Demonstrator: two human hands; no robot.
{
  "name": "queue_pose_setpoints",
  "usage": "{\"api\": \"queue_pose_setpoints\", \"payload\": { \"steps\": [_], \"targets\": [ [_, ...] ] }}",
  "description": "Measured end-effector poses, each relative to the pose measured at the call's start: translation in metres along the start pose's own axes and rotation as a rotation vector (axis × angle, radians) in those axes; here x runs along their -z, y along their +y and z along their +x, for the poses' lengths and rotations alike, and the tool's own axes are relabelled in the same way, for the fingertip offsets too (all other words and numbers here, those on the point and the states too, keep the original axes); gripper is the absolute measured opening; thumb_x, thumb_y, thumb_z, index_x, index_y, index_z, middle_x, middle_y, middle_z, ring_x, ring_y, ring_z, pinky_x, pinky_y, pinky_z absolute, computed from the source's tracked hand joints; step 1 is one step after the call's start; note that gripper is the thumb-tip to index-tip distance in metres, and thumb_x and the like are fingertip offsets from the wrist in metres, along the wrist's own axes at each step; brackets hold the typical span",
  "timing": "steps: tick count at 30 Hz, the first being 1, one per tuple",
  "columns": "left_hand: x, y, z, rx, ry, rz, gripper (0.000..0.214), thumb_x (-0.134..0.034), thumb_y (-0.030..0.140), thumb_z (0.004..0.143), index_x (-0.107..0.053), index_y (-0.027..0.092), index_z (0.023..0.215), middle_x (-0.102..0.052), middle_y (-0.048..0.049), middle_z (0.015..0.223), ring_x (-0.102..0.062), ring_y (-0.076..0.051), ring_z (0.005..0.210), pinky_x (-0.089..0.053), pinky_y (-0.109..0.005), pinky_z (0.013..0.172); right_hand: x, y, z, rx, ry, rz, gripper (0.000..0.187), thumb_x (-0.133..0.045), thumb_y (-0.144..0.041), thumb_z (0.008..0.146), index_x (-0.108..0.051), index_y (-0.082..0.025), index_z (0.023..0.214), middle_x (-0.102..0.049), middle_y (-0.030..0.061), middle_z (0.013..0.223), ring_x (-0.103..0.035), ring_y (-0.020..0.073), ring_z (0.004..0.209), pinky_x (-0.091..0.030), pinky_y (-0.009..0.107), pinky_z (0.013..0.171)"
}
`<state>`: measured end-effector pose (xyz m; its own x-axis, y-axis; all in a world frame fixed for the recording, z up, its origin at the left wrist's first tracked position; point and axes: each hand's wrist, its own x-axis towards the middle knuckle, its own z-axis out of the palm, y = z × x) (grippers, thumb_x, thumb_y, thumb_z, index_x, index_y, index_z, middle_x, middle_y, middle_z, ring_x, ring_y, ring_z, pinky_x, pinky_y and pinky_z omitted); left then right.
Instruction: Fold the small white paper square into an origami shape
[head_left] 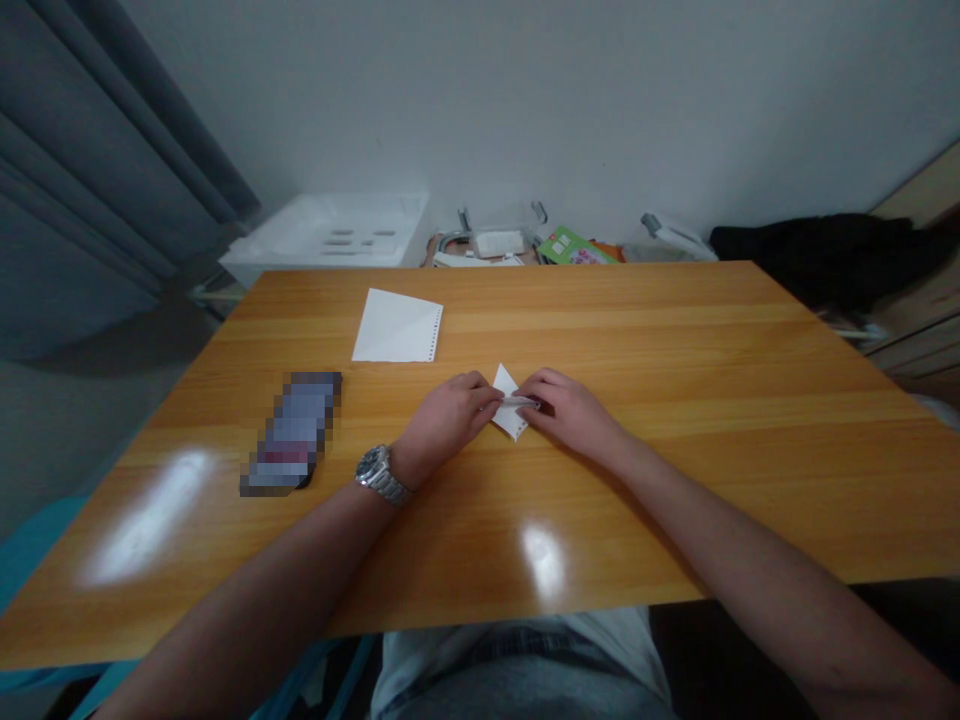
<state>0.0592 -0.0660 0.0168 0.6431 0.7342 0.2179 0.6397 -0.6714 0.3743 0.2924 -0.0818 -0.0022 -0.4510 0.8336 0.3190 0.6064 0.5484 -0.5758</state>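
Note:
A small folded piece of white paper (508, 412) lies on the wooden table (675, 400) just ahead of me. My left hand (448, 420), with a metal watch on its wrist, pinches the paper's left side. My right hand (571, 412) presses and pinches the paper's right side along a fold. Both hands have their fingers curled onto the paper, and part of it is hidden under them.
A white perforated sheet (397, 326) lies further back on the left. A blurred dark phone-like object (294, 432) sits at left. Behind the table are a white plastic tray (330, 238), small clutter (525, 246) and dark cloth (825, 255).

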Motion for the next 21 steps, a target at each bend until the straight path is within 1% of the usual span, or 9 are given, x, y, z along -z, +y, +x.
{"api": "queue_pose_setpoints", "payload": {
  "steps": [4,8,12,15,17,21],
  "targets": [
    [0.001,0.001,0.000,0.008,-0.006,0.014,0.023,-0.053,0.028,0.102,-0.073,0.019,0.110,-0.067,-0.0084,0.103,-0.065,-0.022,0.096,-0.052,-0.034,0.086,-0.002,-0.002,0.002,-0.027,0.033,-0.002,0.012,-0.065,-0.014,0.092,-0.073,-0.018,0.100,-0.067,0.0085,0.101,-0.065,0.0210,0.093,-0.051,0.034,0.084],
    [0.000,0.005,0.001,0.047,-0.010,0.029,0.020,-0.058,0.030,0.100,-0.072,0.017,0.107,-0.067,-0.0088,0.103,-0.065,-0.022,0.097,-0.051,-0.032,0.086,-0.003,-0.005,0.004,-0.063,0.028,-0.028,0.013,-0.062,-0.013,0.094,-0.074,-0.017,0.096,-0.068,0.0080,0.099,-0.064,0.0199,0.092,-0.049,0.032,0.085],
    [0.002,0.009,0.005,0.103,-0.023,0.051,0.021,-0.053,0.028,0.102,-0.071,0.017,0.100,-0.067,-0.0079,0.097,-0.065,-0.021,0.091,-0.049,-0.031,0.082,-0.001,-0.011,0.006,-0.107,0.022,-0.064,0.014,-0.059,-0.017,0.097,-0.073,-0.015,0.093,-0.068,0.0085,0.096,-0.063,0.0197,0.090,-0.047,0.030,0.081],
    [0.004,0.010,0.008,0.129,-0.038,0.093,0.024,-0.049,0.029,0.103,-0.069,0.017,0.094,-0.067,-0.0075,0.093,-0.065,-0.021,0.084,-0.047,-0.031,0.075,0.002,-0.015,0.010,-0.147,-0.020,-0.114,0.011,-0.062,-0.019,0.095,-0.072,-0.015,0.091,-0.067,0.0082,0.093,-0.062,0.0193,0.087,-0.044,0.028,0.077],
    [0.005,0.009,0.011,0.142,-0.045,0.112,0.025,-0.049,0.030,0.102,-0.068,0.017,0.094,-0.068,-0.0076,0.092,-0.064,-0.021,0.082,-0.045,-0.031,0.072,0.005,-0.016,0.014,-0.176,-0.063,-0.149,0.009,-0.065,-0.019,0.092,-0.072,-0.014,0.090,-0.068,0.0080,0.092,-0.061,0.0191,0.086,-0.043,0.028,0.076],
    [0.008,0.008,0.016,0.173,-0.090,0.120,0.023,-0.052,0.032,0.100,-0.069,0.018,0.095,-0.071,-0.0073,0.089,-0.065,-0.021,0.080,-0.042,-0.030,0.068,0.013,-0.016,0.027,-0.224,-0.165,-0.197,0.012,-0.065,-0.022,0.091,-0.073,-0.015,0.084,-0.071,0.0082,0.089,-0.062,0.0183,0.081,-0.040,0.026,0.072]
  ]
}}
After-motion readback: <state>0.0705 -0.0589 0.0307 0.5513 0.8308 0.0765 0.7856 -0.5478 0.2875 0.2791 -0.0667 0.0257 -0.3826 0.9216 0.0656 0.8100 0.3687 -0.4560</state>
